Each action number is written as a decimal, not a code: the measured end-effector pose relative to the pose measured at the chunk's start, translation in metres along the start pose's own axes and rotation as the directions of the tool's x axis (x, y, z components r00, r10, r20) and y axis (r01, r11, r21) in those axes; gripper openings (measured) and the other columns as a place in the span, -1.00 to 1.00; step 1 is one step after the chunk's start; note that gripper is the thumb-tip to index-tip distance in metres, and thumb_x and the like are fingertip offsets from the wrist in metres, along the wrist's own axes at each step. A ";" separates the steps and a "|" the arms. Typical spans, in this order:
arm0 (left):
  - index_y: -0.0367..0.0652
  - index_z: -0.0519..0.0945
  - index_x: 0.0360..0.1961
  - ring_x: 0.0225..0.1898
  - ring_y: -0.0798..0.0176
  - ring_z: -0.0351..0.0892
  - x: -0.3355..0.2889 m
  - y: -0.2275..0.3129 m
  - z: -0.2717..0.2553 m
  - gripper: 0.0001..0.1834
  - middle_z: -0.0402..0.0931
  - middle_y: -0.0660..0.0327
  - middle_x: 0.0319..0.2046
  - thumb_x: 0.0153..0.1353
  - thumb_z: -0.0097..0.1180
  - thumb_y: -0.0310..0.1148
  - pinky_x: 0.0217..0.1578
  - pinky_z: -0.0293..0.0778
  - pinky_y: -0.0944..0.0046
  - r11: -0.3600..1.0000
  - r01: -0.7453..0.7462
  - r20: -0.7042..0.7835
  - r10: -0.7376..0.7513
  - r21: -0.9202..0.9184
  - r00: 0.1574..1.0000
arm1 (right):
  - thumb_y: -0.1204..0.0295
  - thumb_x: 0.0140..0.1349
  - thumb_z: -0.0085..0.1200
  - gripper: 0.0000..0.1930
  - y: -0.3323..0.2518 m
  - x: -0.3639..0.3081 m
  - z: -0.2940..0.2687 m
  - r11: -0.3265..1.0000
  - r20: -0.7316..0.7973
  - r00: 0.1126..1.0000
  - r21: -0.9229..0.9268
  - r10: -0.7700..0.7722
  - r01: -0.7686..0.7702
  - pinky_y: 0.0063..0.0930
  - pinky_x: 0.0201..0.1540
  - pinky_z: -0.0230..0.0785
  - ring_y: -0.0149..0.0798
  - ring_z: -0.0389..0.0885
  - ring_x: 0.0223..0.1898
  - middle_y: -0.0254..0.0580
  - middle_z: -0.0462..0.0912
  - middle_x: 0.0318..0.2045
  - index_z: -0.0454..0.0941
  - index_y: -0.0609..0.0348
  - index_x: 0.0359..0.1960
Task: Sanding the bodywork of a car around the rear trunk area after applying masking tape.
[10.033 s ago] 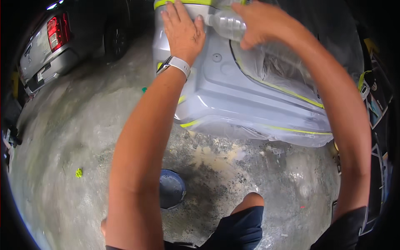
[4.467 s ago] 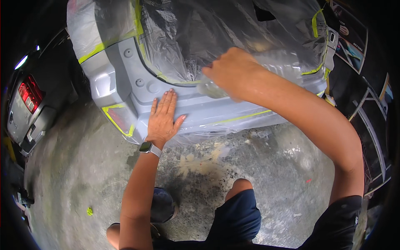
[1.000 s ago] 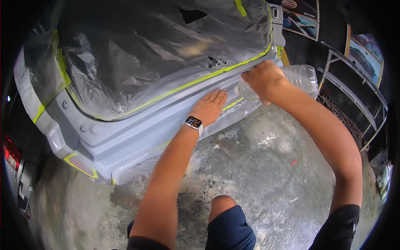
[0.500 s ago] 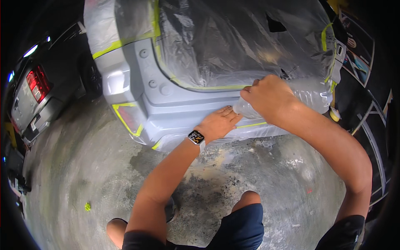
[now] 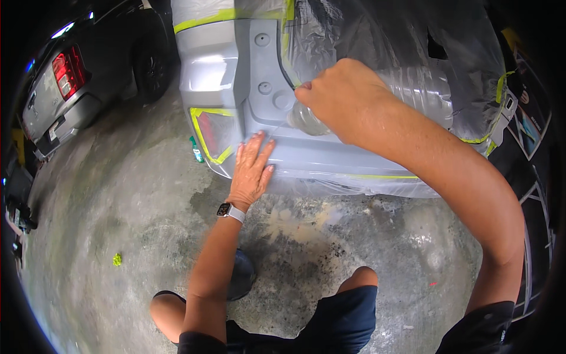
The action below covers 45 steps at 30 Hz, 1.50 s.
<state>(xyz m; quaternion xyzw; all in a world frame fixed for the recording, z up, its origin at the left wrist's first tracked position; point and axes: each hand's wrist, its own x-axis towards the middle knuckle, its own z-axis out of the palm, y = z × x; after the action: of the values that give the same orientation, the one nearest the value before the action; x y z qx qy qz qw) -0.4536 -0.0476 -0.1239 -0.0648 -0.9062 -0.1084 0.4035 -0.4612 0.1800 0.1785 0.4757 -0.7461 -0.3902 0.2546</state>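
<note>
My right hand [image 5: 351,100] grips a large clear plastic bottle [image 5: 421,94], held on its side above the bumper with its narrow end to the left. Fingers wrap around the bottle near that narrow end. On the left, my left hand [image 5: 253,168] lies flat with fingers spread on the light grey bumper [image 5: 312,156], next to its corner. Clear plastic sheeting [image 5: 383,26] covers the car's rear above the bumper, edged with yellow-green tape [image 5: 203,22]. The same tape frames a reddish lamp [image 5: 215,133] at the bumper's left corner. A watch [image 5: 224,209] is on my left wrist.
Another grey vehicle with a red tail light [image 5: 69,74] stands at the left. A small green bottle [image 5: 196,150] is by the bumper corner. A crumpled yellow-green scrap [image 5: 117,259] lies on the concrete floor [image 5: 147,218]. Beside my left forearm is a dark round object [image 5: 242,277].
Both hands have moved left along the bumper, the bottle travelling with the right one. My left hand now rests near the taped lamp, its fingers more spread. The view has shifted left too.
</note>
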 end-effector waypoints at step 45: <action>0.09 0.54 0.48 0.29 -0.21 0.64 -0.274 -0.166 0.087 -0.28 0.59 0.02 0.37 0.21 0.15 -0.30 0.37 0.50 -0.05 0.676 0.735 0.823 -0.449 0.057 0.349 | 0.28 -0.15 0.74 0.06 -0.516 -0.018 0.383 -0.655 0.711 0.372 0.700 0.597 -0.286 -0.15 0.25 0.49 -0.13 0.62 0.18 -0.15 0.61 0.16 0.29 0.08 0.39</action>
<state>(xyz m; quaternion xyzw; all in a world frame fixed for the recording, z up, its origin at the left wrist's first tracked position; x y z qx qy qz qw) -0.3676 -0.1950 -0.4082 0.1677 -0.9113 -0.3560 -0.1212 -0.4780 0.2018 -0.4638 0.0071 -0.8165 0.5750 0.0522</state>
